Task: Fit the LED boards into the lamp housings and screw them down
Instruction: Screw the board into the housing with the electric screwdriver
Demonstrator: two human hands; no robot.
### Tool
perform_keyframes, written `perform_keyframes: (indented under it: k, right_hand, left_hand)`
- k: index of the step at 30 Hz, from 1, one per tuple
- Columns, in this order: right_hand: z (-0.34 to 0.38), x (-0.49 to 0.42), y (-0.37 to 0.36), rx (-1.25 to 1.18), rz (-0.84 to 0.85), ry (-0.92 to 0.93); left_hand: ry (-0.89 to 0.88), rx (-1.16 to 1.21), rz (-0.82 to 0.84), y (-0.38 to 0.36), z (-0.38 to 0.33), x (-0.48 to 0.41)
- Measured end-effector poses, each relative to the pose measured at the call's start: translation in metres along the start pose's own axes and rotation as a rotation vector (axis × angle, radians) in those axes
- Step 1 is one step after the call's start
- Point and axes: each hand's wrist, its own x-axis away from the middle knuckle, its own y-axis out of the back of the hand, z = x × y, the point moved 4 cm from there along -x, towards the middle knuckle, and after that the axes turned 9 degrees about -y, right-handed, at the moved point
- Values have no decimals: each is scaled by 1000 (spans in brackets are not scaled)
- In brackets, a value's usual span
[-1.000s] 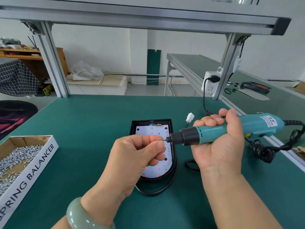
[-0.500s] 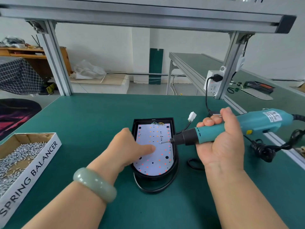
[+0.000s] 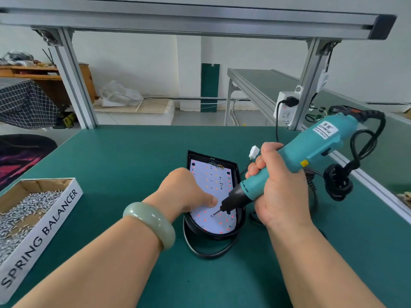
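Workbench scene from a head-worn camera, looking down at two bare hands over a green mat.

Right hand: curls fingers and thumb tight round the lower barrel of a teal electric screwdriver. Tilts the tool down and leftward, with the bit tip touching the near end of the LED board, just beside the left hand's outstretched digit. Black cord in a knotted coil off the tool's back end, hanging to the right of the right hand.

Left hand: lies back-up over the left edge of the lamp housing and presses down on the board. Stretches one digit flat across the white surface toward the bit. Hides the other fingers beneath itself, so cannot tell how they lie. Holds nothing that shows. Wears a pale green bracelet at the wrist.

Between the two hands: black housing flat on the mat, rounded end nearest the person, with the white board seated inside its rim and dotted with red and orange points.

Just beyond the right hand's knuckles: small white connector on thin wires.

Between the forearms, nearer than the housing: loop of black cable on the mat.

Well to the left of the left hand: cardboard box lettered SPRING BALANCER, holding a heap of small silver screws.
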Motion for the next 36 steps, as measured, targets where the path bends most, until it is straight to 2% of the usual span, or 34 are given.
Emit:
perform_keyframes:
  k: [7, 13, 18, 25, 30, 36]
  right_hand:
    - [-1, 3, -6, 80, 45, 61]
    - [-2, 11, -27, 140, 356, 95]
    - [-1, 13, -32, 146, 459, 72]
    - [-5, 8, -29, 143, 304, 10]
    - [-5, 11, -30, 198, 310, 83]
    - [1, 10, -29, 167, 290, 56]
  left_hand:
    - [-3, 22, -8, -2, 0, 1]
    - [-32, 29, -30, -3, -1, 1]
    - [-31, 31, -35, -3, -1, 2]
    - [-29, 23, -39, -3, -1, 1]
    - [-32, 29, -40, -4, 0, 1]
    - [-31, 52, -46, -2, 2, 0]
